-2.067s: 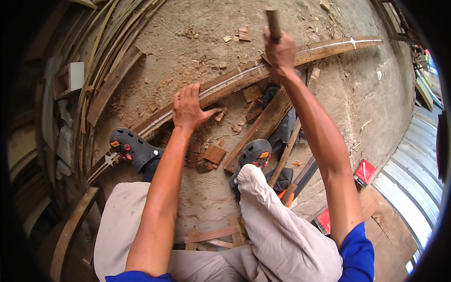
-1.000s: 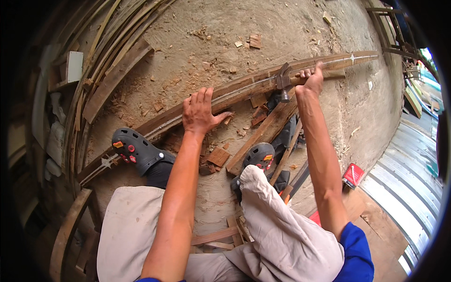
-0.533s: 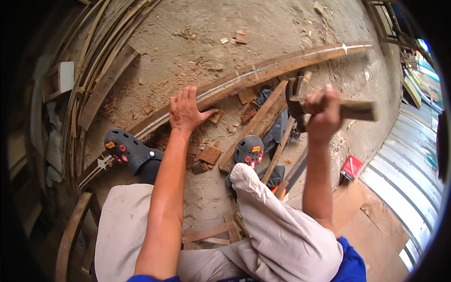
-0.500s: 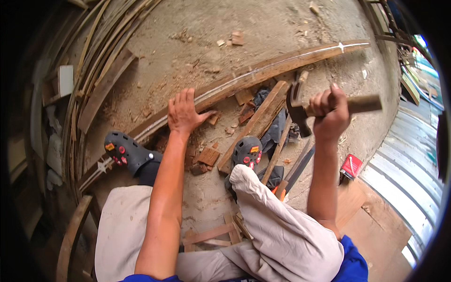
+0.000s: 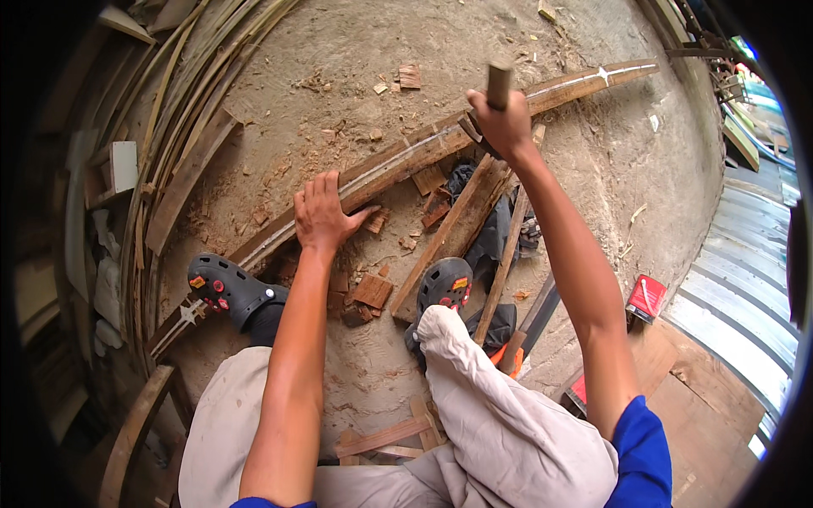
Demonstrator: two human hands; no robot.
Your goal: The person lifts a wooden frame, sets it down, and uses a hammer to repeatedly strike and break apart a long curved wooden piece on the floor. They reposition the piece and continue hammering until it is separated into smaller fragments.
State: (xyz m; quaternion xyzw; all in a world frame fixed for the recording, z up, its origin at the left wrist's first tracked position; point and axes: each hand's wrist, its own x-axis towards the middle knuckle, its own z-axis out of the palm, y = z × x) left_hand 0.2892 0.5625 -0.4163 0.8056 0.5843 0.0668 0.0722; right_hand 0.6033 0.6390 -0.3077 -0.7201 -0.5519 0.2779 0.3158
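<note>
A long, slightly curved wooden beam (image 5: 383, 173) lies slantwise across the ground, with a pale strip inlaid along its top and star-shaped marks near its ends. My left hand (image 5: 322, 216) rests flat on it, fingers spread and thumb out. Farther right, my right hand (image 5: 506, 127) is wrapped round a short-handled adze close to its head; its wooden handle (image 5: 499, 87) points up. The dark metal head (image 5: 474, 134) is down at the beam, partly hidden by my hand; whether it touches the wood I cannot tell. My left clog (image 5: 230, 286) is against the beam's near end.
Wood chunks (image 5: 373, 290) and chips litter the ground between my feet. A thick timber piece (image 5: 461, 229) and narrow sticks lie by my right clog (image 5: 444, 284). Long bent strips (image 5: 169, 127) are stacked at left. A red box (image 5: 646, 296) stands beside corrugated metal sheeting (image 5: 737, 288) at right.
My right hand has swung the adze leftward and away from me, from raised at the right down to the beam. My left hand has stayed on the beam.
</note>
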